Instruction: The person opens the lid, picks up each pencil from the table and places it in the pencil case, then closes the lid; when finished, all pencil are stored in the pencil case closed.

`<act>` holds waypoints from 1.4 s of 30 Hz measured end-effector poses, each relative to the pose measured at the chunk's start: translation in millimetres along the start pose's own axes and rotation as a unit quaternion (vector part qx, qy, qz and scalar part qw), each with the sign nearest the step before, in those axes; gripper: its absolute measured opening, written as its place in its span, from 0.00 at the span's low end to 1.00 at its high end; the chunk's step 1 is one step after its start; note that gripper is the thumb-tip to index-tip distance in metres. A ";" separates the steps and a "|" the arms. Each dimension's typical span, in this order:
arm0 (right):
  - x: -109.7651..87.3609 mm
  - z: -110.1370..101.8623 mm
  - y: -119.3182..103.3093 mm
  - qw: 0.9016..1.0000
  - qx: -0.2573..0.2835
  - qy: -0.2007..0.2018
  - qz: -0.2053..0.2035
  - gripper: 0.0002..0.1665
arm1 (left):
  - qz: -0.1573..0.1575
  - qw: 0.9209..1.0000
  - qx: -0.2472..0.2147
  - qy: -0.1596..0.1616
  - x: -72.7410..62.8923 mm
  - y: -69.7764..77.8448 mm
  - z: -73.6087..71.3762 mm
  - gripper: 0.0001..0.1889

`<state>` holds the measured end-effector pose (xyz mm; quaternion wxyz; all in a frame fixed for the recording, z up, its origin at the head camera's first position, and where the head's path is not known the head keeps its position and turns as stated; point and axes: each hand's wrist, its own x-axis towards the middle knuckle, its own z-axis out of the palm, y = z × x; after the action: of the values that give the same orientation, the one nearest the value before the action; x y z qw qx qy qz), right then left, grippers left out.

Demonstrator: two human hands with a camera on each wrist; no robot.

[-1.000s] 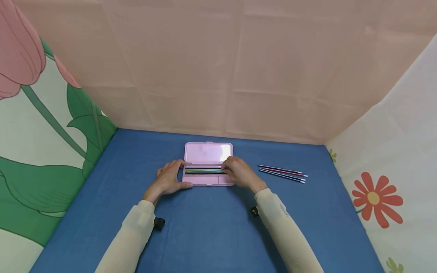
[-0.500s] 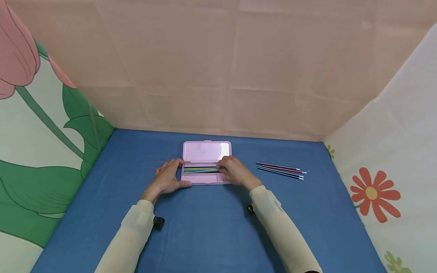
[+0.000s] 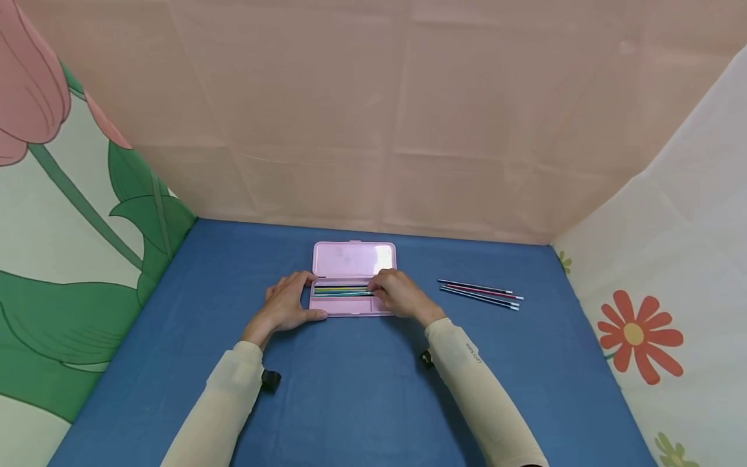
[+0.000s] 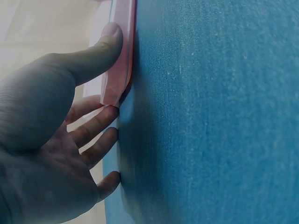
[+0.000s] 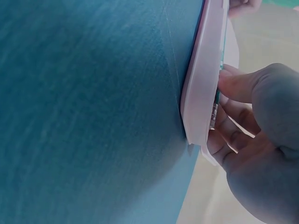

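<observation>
A pink pencil case (image 3: pixel 353 261) lies open on the blue cloth, lid up at the back. Its tray (image 3: pixel 343 305) holds several coloured pens (image 3: pixel 341 290) side by side. My left hand (image 3: pixel 286 303) grips the case's left end, thumb (image 4: pixel 100 51) along the front rim (image 4: pixel 122 60) and fingers behind it. My right hand (image 3: pixel 397 295) covers the tray's right end, its curled fingers (image 5: pixel 233 87) reaching over the rim (image 5: pixel 201 93) onto the pens' right ends. Whether a pen is pinched stays hidden under the hand.
Three loose pens (image 3: pixel 480 293) lie on the blue cloth (image 3: pixel 362 389) to the right of the case. Peach fabric stands at the back, and flowered fabric walls (image 3: pixel 642 324) close in left and right.
My right hand has slid a little to the left over the tray's right end. The left hand and the case have stayed put.
</observation>
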<state>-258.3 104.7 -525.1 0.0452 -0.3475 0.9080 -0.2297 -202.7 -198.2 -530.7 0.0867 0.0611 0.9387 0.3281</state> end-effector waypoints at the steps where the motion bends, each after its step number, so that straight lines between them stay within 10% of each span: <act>1: -0.2 -0.1 0.1 1.000 0.002 -0.002 0.002 0.09 | 0.001 1.000 -0.001 0.001 -0.1 0.0 0.4 0.43; 20: -11.7 -5.7 4.5 0.998 0.037 0.052 -0.009 0.11 | 0.006 1.000 0.004 0.006 -3.5 4.6 -1.1 0.43; 32: -54.3 -15.5 39.5 0.991 0.048 0.116 -0.042 0.14 | -0.003 1.000 0.008 0.008 -0.9 4.8 1.4 0.43; 42: -92.1 -33.8 42.0 0.994 0.004 0.108 0.023 0.15 | -0.002 1.000 0.010 0.004 -2.3 5.3 -0.5 0.43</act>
<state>-222.6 205.2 -521.0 -0.0463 -0.2999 0.9143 -0.2681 -200.2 -194.7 -526.7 0.0828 0.0591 0.9424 0.3187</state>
